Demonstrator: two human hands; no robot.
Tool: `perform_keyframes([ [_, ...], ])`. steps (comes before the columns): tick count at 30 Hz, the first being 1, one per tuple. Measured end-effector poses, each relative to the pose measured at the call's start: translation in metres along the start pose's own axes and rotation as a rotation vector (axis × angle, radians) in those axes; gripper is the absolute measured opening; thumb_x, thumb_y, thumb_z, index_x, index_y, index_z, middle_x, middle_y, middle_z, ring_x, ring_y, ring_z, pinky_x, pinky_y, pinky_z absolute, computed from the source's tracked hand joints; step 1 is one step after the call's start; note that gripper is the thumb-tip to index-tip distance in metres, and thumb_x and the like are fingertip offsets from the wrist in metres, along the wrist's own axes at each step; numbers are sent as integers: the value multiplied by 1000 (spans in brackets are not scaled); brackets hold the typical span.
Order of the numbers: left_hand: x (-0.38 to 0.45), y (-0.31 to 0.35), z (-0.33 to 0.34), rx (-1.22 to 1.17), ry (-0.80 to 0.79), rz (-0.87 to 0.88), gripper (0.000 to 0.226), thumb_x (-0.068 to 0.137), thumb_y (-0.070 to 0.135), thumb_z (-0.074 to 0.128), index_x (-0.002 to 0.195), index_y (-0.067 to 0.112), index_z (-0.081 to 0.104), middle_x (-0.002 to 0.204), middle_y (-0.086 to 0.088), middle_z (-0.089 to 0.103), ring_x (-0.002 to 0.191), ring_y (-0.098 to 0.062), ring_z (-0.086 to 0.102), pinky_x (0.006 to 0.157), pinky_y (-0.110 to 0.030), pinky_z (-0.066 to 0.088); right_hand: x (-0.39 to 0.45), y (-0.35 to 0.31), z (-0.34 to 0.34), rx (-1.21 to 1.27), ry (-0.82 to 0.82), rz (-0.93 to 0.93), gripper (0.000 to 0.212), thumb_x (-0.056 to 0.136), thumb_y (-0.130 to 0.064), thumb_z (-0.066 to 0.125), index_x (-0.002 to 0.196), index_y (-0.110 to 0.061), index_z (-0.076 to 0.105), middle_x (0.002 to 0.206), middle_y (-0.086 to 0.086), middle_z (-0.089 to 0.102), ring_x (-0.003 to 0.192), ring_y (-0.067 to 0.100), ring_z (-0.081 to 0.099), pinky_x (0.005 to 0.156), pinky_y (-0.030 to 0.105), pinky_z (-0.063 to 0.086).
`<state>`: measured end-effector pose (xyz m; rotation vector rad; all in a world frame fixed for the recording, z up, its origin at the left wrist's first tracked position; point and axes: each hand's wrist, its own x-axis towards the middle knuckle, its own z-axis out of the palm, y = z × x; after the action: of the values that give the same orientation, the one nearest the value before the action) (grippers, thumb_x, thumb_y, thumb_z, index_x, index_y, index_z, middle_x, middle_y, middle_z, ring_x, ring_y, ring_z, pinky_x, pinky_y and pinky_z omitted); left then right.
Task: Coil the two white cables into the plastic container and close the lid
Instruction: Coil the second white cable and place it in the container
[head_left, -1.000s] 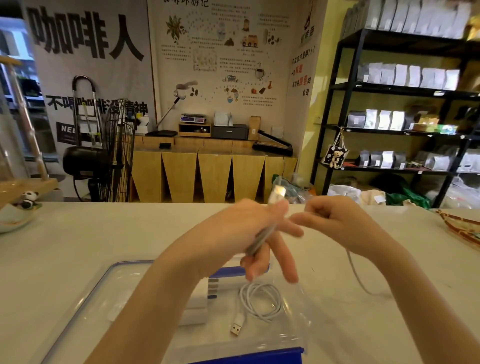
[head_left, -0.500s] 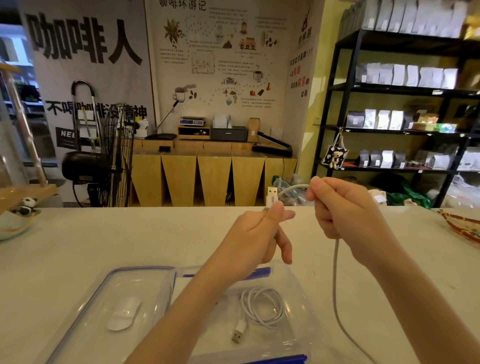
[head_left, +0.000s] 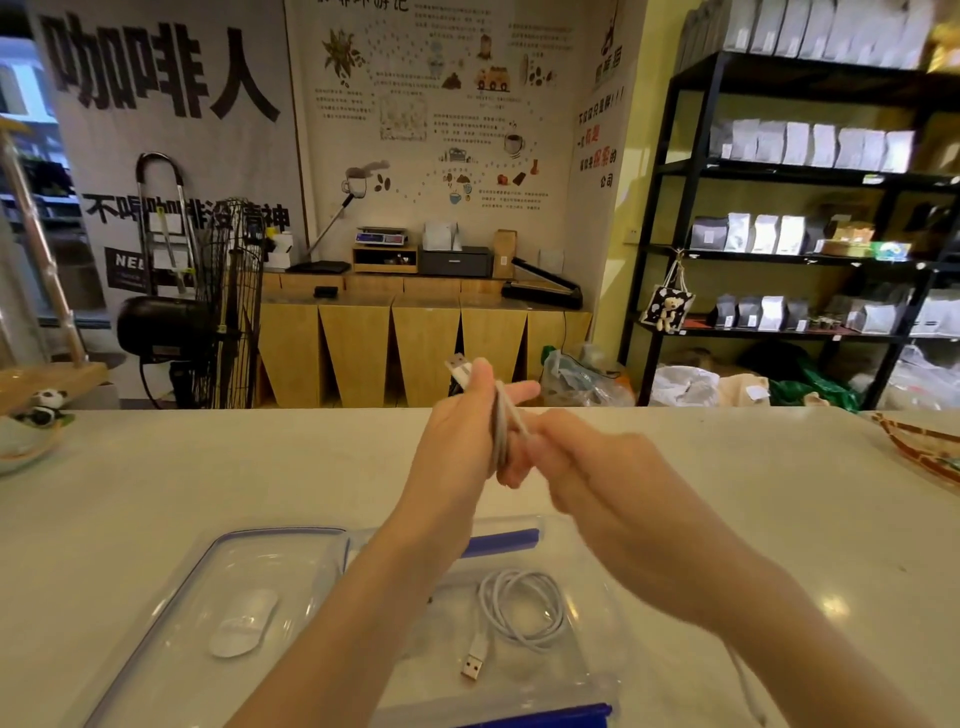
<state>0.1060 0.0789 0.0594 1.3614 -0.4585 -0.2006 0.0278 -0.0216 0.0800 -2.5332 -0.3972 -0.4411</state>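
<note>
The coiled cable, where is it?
In the head view, the coiled cable lies inside the clear container on the table, below both hands and right of the lid.

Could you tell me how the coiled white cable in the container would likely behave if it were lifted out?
The coiled cable is thin and untied, so it would probably sag and loosen. Its plug end lies free and would likely dangle. It looks light.

White coiled cable (head_left: 524, 608) in clear container (head_left: 597, 587) with blue clips (head_left: 501, 540); clear blue-edged lid (head_left: 171, 597); off-white counter (head_left: 208, 467); black shelving (head_left: 670, 208).
</note>
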Motion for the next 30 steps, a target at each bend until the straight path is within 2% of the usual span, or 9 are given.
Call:
perform_keyframes([
  [3,1,3,-4,-46,28,-3,56,94,45,16,109,15,61,71,-4,73,70,-10,66,74,-25,43,0,-5,9,-167,-68,-1,26,95,-33,24,114,-24,39,96,-2,58,79,11,51,65,16,40],
  [6,-2,8,-4,-115,-4,12,54,94,45,16,108,16,60,73,1,75,74,-8,69,81,-24,41,0,-4,0,-173,-62,-31,21,94,-35,23,106,-29,39,79,-11,52,69,5,46,58,17,37],
  [13,-7,23,-8,-531,-87,66,55,96,38,21,103,-1,60,51,3,66,47,-7,56,46,-16,45,-4,4,-11,-81,-203,-42,20,94,-36,27,84,-35,43,59,-9,45,54,6,42,56,20,34],
  [16,-15,29,-4,-737,-270,13,57,95,40,24,110,-4,57,40,4,57,34,-4,47,39,-14,40,0,8,-12,6,-312,-27,22,95,-32,31,82,-32,49,53,-11,48,50,2,46,55,17,34],
  [18,-21,31,-3,-825,-528,12,57,95,37,24,117,-7,52,40,0,58,29,-6,39,38,-15,33,2,11,-19,144,-406,10,24,94,-29,35,78,-27,53,51,-10,48,45,3,43,51,15,36],
  [21,-26,36,-3,-655,-651,60,56,92,36,27,111,-7,58,35,2,55,31,-9,23,37,-15,27,0,24,-38,223,-430,99,27,90,-31,44,65,-24,53,47,-10,45,42,3,40,46,14,36],
  [26,-36,40,4,-52,-538,135,59,85,51,27,100,11,69,33,4,50,28,-4,29,40,-24,21,0,53,-60,280,-258,232,35,73,-45,50,57,-14,54,38,-9,40,34,3,31,37,12,28],
  [29,-37,36,10,192,-597,30,58,83,52,28,97,15,69,36,4,53,29,-6,31,46,-24,39,5,60,-58,321,-187,273,37,70,-48,51,55,-15,56,37,-9,37,33,5,28,35,13,25],
  [30,-36,34,12,269,-621,1,58,82,53,27,98,16,69,38,5,55,31,-7,32,57,-33,49,6,61,-56,348,-177,282,35,72,-47,51,52,-18,55,37,-9,37,33,5,27,35,14,24],
])
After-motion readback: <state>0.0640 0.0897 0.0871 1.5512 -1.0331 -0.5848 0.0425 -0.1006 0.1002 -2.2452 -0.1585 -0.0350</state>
